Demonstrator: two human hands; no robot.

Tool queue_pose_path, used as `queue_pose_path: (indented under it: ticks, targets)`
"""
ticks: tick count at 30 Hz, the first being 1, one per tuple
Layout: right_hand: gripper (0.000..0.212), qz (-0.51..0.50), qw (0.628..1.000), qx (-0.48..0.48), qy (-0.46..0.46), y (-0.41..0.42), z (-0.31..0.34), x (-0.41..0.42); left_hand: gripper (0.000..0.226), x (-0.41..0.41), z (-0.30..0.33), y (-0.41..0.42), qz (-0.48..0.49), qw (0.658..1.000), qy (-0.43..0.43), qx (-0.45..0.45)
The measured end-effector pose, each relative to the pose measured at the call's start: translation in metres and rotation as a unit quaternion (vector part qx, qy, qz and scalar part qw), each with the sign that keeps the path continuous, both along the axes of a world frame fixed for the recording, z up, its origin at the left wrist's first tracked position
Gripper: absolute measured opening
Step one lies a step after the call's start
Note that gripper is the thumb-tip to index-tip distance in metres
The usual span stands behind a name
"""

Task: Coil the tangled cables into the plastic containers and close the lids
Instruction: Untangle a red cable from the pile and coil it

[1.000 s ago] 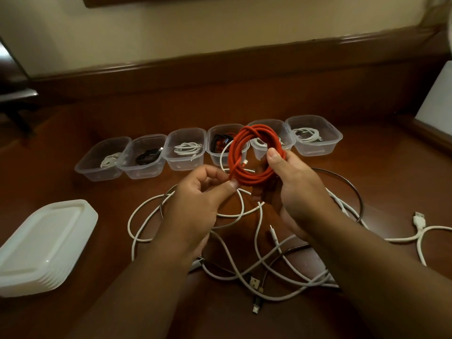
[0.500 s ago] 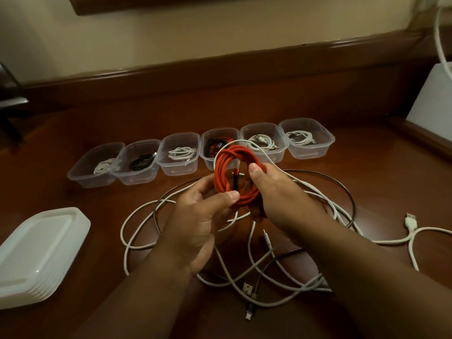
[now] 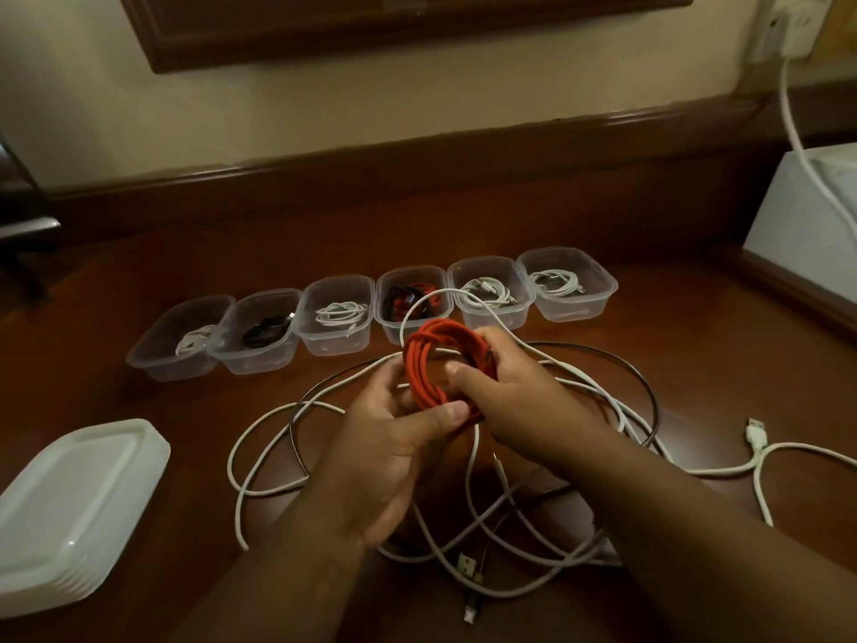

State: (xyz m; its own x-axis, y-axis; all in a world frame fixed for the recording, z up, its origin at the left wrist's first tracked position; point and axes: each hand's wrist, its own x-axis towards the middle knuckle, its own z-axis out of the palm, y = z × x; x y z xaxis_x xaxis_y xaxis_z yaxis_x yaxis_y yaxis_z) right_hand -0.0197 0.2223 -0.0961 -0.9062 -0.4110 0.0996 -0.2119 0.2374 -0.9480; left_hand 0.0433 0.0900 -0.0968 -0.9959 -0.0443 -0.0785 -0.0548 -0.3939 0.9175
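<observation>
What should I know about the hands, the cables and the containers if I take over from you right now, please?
Both hands hold the coiled red cable above the table: left hand pinches its near side, right hand grips its far side.
Six open containers stand in a row behind; each already holds a coiled cable.
Stack of lids lies at the left; no lid is on.
Left: place the red coil, coil the tangled white and dark cables under the hands, close every lid.

A dark wooden bench (image 3: 695, 345) meets a cream wall (image 3: 417, 109). A wooden frame (image 3: 371, 34) hangs above; a white box (image 3: 797, 225) stands far right.
</observation>
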Motion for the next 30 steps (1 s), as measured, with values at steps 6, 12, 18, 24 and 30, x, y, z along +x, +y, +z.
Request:
queue_pose_path:
  ticks: [6,12,18,24,30]
  targets:
    - [0.010,0.036,0.987,0.154,0.005,0.004,0.007,0.002,0.058,-0.005,-0.004,-0.026,0.110,0.899,0.106,-0.410]
    - [0.024,0.144,0.941,0.307,-0.012,0.017,0.015,0.021,0.023,0.000,-0.001,-0.037,0.019,0.759,0.279,-0.587]
    - [0.025,0.063,0.981,0.171,-0.059,0.038,0.000,0.049,0.012,0.027,-0.006,-0.016,0.024,0.690,0.278,-0.667]
    - [0.023,-0.012,0.997,0.078,0.007,0.037,-0.038,0.086,0.009,0.065,-0.022,-0.003,0.037,0.701,0.190,-0.686]
    - [0.017,-0.006,0.994,0.085,0.075,0.041,-0.045,0.096,0.006,0.071,-0.023,0.006,0.041,0.686,0.121,-0.717]
